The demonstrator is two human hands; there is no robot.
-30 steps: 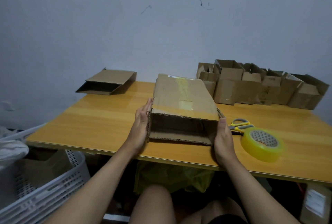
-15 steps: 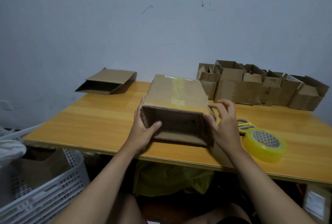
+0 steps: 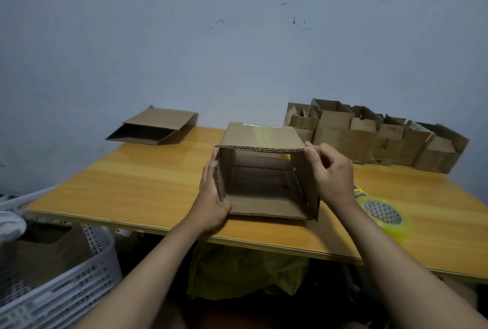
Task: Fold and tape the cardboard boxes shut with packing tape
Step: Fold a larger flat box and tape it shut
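Head view, frame center: your left hand (image 3: 211, 198) grips the left wall of the open box (image 3: 264, 170), and your right hand (image 3: 330, 172) pinches its upper right corner, tape roll (image 3: 383, 213) lower right.

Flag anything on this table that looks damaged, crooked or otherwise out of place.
Nothing is spilled or broken. The row of boxes along the wall sits ragged, flaps sticking up at mixed angles. The box in both hands carries a yellowed strip of old tape on top, so it looks reused.
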